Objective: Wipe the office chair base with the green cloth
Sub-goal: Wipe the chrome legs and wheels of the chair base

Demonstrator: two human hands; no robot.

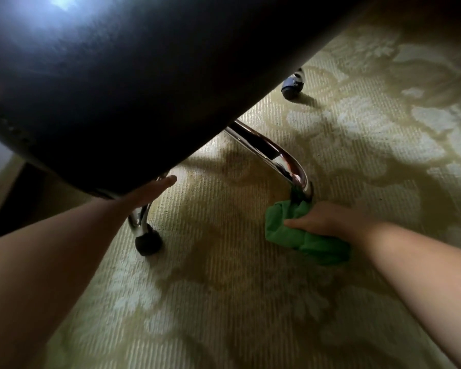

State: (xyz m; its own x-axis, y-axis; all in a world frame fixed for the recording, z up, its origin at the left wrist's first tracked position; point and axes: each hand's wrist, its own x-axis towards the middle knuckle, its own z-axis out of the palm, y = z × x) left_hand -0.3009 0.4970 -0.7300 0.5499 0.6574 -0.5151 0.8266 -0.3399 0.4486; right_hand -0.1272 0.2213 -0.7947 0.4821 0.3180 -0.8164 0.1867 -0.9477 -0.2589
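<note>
At about four o'clock from the middle of the view, on the patterned carpet [250, 302], we see the right hand [328, 219] curled round the bunched green cloth [298, 235], pressing it against the low end of a chrome base leg [274, 158]. At nine o'clock the left hand [149, 191] lies with fingers straight against the lower edge of the black seat [144, 75], gripping nothing, just above a second leg [137, 218] whose black caster [148, 242] stands on the carpet. A far caster [293, 85] shows at one o'clock.
</note>
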